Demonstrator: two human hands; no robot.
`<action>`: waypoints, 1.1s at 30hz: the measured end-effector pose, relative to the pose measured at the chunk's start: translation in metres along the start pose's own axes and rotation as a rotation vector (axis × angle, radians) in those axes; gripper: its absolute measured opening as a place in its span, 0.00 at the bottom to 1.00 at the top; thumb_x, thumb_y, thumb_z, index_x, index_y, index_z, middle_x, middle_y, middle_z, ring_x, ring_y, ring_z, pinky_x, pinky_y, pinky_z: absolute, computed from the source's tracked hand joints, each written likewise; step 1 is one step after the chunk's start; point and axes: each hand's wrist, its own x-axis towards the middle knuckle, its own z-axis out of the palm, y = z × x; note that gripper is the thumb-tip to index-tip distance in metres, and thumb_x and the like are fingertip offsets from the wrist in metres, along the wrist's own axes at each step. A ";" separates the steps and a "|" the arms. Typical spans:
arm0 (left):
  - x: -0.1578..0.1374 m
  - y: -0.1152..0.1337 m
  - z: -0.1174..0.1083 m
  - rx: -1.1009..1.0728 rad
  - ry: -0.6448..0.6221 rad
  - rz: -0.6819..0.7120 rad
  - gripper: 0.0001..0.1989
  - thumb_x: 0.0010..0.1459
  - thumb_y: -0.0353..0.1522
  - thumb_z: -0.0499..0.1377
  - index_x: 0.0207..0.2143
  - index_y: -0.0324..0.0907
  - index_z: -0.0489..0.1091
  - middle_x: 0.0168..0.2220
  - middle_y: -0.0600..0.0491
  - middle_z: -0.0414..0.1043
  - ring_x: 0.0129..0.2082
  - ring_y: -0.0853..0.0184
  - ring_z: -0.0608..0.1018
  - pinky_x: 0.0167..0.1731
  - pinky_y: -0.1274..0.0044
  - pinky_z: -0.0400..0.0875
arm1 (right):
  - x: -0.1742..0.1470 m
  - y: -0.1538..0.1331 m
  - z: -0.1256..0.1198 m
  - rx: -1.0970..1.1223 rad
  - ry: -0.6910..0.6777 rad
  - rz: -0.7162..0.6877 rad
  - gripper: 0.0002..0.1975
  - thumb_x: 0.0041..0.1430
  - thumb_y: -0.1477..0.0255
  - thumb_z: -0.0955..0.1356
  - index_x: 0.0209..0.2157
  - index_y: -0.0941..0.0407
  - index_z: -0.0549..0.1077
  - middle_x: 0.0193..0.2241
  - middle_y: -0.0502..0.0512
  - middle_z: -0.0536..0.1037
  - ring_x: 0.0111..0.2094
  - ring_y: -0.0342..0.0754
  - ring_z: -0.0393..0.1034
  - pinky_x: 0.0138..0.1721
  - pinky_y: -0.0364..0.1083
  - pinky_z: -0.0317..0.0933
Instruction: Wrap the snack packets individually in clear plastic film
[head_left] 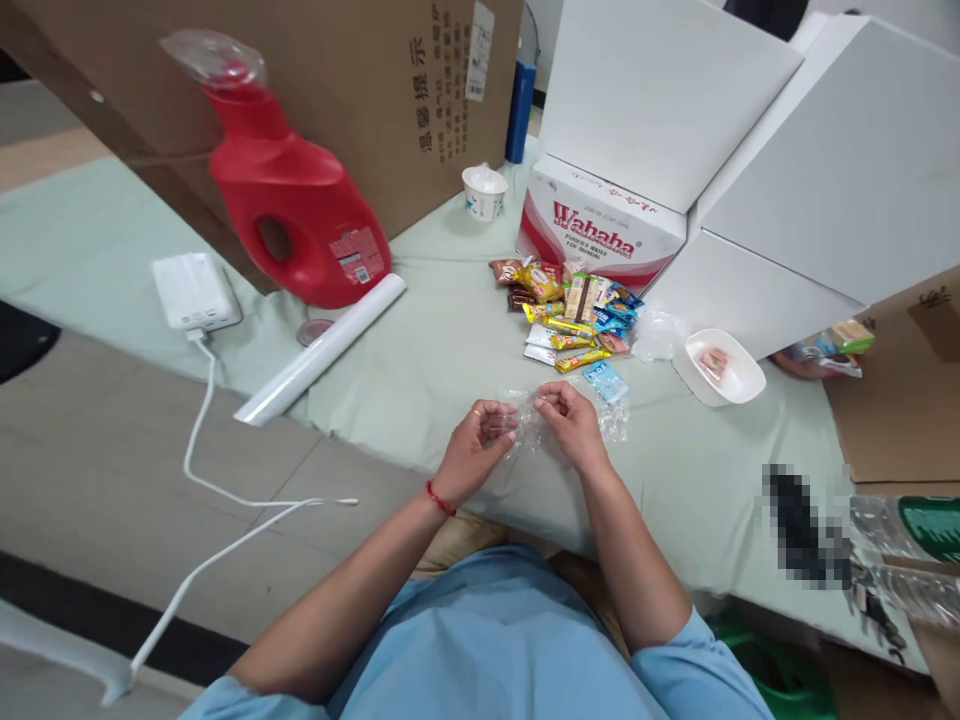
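Observation:
Both hands are at a crinkled clear plastic bag (534, 432) near the front edge of the cloth-covered table. My left hand (480, 445), with a red cord round its wrist, pinches the bag's left edge between thumb and fingers. My right hand (574, 425) has its fingers closed on the upper middle of the bag, and part of the plastic spreads out to its right. Just beyond that hand lies a light blue packet (606, 382). Behind it is a pile of small wrapped snacks (576, 325) in yellow, red, brown and blue.
A white bowl (739, 378) with a pink packet stands right of the snacks. Behind are a Wahaha carton (600, 225) and a paper cup (484, 205). To the left are a red jug (300, 190), a white roll (322, 350) and a white power bank (195, 290) with a cable.

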 end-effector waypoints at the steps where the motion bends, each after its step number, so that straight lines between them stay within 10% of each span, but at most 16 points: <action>1: 0.000 0.002 -0.002 -0.033 0.030 -0.037 0.22 0.52 0.45 0.68 0.44 0.44 0.67 0.50 0.47 0.77 0.44 0.63 0.81 0.43 0.71 0.75 | -0.001 0.001 0.001 0.008 -0.015 -0.011 0.15 0.56 0.59 0.71 0.40 0.54 0.77 0.29 0.49 0.76 0.25 0.43 0.63 0.29 0.43 0.58; 5: 0.015 0.014 -0.009 0.051 0.183 -0.150 0.31 0.52 0.51 0.67 0.52 0.44 0.65 0.47 0.47 0.77 0.41 0.62 0.81 0.37 0.73 0.73 | -0.008 -0.005 0.002 -0.095 -0.087 -0.156 0.09 0.61 0.63 0.70 0.38 0.52 0.80 0.30 0.50 0.78 0.28 0.45 0.66 0.32 0.44 0.60; 10: 0.036 0.021 -0.007 0.382 -0.090 -0.099 0.21 0.44 0.48 0.71 0.29 0.42 0.72 0.25 0.56 0.71 0.27 0.68 0.70 0.29 0.76 0.62 | -0.020 -0.015 -0.009 -0.245 -0.088 -0.327 0.08 0.66 0.66 0.68 0.39 0.51 0.81 0.34 0.52 0.79 0.32 0.47 0.69 0.38 0.46 0.62; 17: 0.027 0.010 -0.012 0.311 0.241 0.010 0.17 0.58 0.48 0.59 0.29 0.44 0.69 0.21 0.60 0.63 0.23 0.70 0.64 0.26 0.77 0.57 | -0.081 0.017 -0.057 -0.186 0.283 -0.041 0.13 0.65 0.58 0.69 0.39 0.53 0.78 0.31 0.51 0.77 0.32 0.48 0.68 0.36 0.46 0.62; 23: 0.015 0.002 -0.012 0.345 0.245 -0.014 0.16 0.62 0.47 0.58 0.30 0.45 0.68 0.19 0.60 0.62 0.21 0.69 0.65 0.25 0.76 0.58 | -0.127 0.028 -0.097 -0.390 0.012 0.097 0.18 0.62 0.53 0.71 0.45 0.51 0.80 0.40 0.58 0.81 0.39 0.55 0.73 0.41 0.52 0.69; 28: 0.001 0.000 -0.001 0.404 0.147 0.060 0.15 0.64 0.46 0.57 0.32 0.45 0.70 0.21 0.60 0.63 0.22 0.69 0.66 0.26 0.77 0.59 | -0.097 0.012 -0.086 -0.635 0.009 -0.147 0.27 0.60 0.54 0.74 0.58 0.47 0.75 0.56 0.61 0.76 0.59 0.62 0.65 0.61 0.62 0.62; 33: -0.025 -0.005 -0.007 0.598 0.018 0.116 0.11 0.64 0.42 0.57 0.37 0.45 0.73 0.26 0.56 0.70 0.26 0.67 0.71 0.30 0.75 0.67 | -0.039 0.005 -0.059 -0.503 0.057 -0.244 0.14 0.64 0.57 0.70 0.45 0.50 0.78 0.47 0.60 0.78 0.51 0.58 0.71 0.55 0.57 0.67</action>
